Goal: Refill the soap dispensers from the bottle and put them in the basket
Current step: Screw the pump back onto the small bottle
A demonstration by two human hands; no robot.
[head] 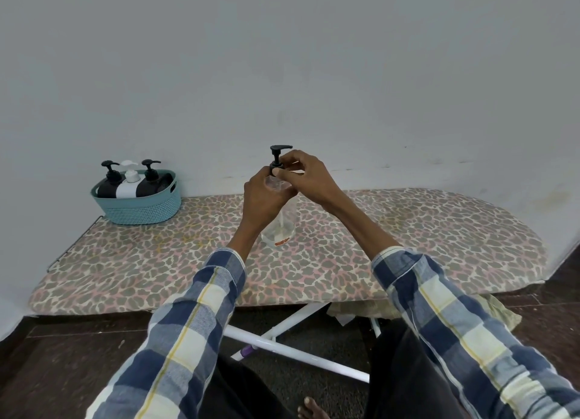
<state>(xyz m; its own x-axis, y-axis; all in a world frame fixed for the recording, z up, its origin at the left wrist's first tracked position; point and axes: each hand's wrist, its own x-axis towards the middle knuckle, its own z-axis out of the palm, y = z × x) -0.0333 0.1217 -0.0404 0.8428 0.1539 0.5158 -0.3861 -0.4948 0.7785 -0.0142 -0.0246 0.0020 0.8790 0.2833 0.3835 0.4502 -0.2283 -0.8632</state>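
A clear soap dispenser (284,227) with a black pump top (278,155) stands upright on the leopard-print ironing board (423,230), near its middle. My left hand (265,199) wraps around the bottle's upper body. The fingers of my right hand (306,175) pinch the black collar of the pump at the bottle's neck. A teal woven basket (141,208) sits at the board's far left, against the wall. It holds two black dispensers (110,180) (150,180) with a white one (129,183) between them.
A plain grey wall rises right behind the board. The board's white legs (295,352) cross below it over a dark floor. My bare toes (310,409) show at the bottom edge.
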